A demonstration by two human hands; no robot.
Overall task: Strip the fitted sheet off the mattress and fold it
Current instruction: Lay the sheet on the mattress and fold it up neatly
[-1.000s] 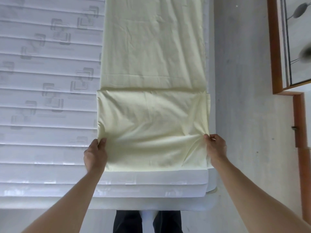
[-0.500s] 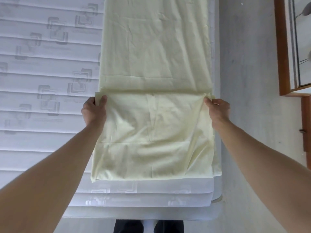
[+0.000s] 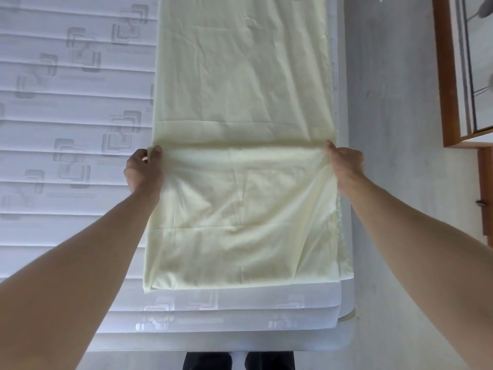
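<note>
sheet (image 3: pixel 240 84): pale yellow strip lay along mattress (image 3: pixel 66 129) right side, near end folded over | left hand (image 3: pixel 144 172): arm outstretched, pinched fold's far-left corner | right hand (image 3: pixel 346 166): arm outstretched, pinched far-right corner | hands well apart

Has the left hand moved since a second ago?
Yes. The left hand carried its sheet corner away from the mattress foot edge, farther up the bed.
</note>
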